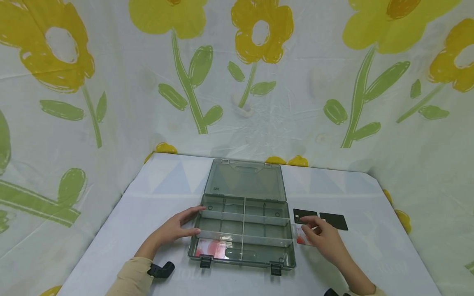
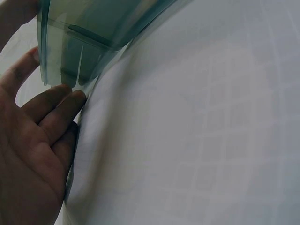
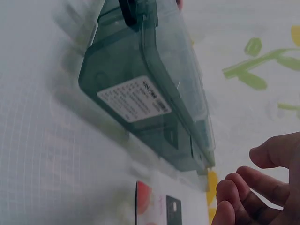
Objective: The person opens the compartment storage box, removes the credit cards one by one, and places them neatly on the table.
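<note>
A grey-green translucent organizer box (image 1: pixel 255 264) lies open with its lid (image 1: pixel 247 179) folded back. Inside its front left compartment is a red-and-white card (image 1: pixel 212 248). Against the box's left side rests my left hand (image 1: pixel 174 227), thumb and fingers spread along the edge; the left wrist view shows its fingertips at the wall. My right hand (image 1: pixel 326 239) hovers over another red-and-white card (image 1: pixel 300 237) beside the box's right wall. In the right wrist view, nothing shows between the loosely bent fingers (image 3: pixel 251 192) and thumb.
Two black cards, one with a chip (image 1: pixel 300 213) and one plain (image 1: pixel 335 221), lie right of the box. A white label (image 3: pixel 134 99) is stuck on the box's side wall. Flower-printed sheeting (image 1: pixel 289 102) hangs behind the white table (image 1: pixel 177 283).
</note>
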Motion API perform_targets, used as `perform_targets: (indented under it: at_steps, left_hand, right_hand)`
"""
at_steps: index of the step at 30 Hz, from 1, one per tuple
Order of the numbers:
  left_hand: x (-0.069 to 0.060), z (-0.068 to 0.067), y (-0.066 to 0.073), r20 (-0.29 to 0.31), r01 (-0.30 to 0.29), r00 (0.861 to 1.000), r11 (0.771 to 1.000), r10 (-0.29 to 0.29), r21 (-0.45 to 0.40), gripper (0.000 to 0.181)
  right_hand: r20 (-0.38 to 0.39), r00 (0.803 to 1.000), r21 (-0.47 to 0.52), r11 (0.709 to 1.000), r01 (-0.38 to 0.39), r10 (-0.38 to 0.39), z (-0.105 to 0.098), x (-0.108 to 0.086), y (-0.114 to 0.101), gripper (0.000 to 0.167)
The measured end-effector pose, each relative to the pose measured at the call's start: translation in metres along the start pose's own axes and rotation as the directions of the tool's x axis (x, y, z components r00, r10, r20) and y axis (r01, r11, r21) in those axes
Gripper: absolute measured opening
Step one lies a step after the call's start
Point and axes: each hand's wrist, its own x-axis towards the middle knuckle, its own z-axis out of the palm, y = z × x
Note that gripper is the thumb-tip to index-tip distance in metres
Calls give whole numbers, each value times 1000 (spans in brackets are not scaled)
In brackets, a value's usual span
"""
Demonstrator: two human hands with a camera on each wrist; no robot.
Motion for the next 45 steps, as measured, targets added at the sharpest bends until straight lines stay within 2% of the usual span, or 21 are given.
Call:
perform_targets:
  at_steps: [12,19,27,37,45]
  left_hand:
    - [0,-1,0,1,-6,1000,1000,6,1,70]
    - [0,0,1,3,-1,1000,1000,1,-1,70]
    - [0,0,1,2,-3,1000,1000,3,4,70]
    - [-1,1,-1,2,-14,1000,1000,14,10,69]
    - [0,1,-1,-6,-11,1000,1000,11,22,70]
  right_hand:
    - [101,993,85,995,46,-54,13,1,-28,27]
    - [168,977,44,992,122,-127,22,3,-41,29]
    - [263,929,147,962,229,-261,31,6,-54,34]
    - [330,884,168,942,292,-332,50,9,-74,31]
    - [382,854,202,933,297,-354,66,9,-91,32]
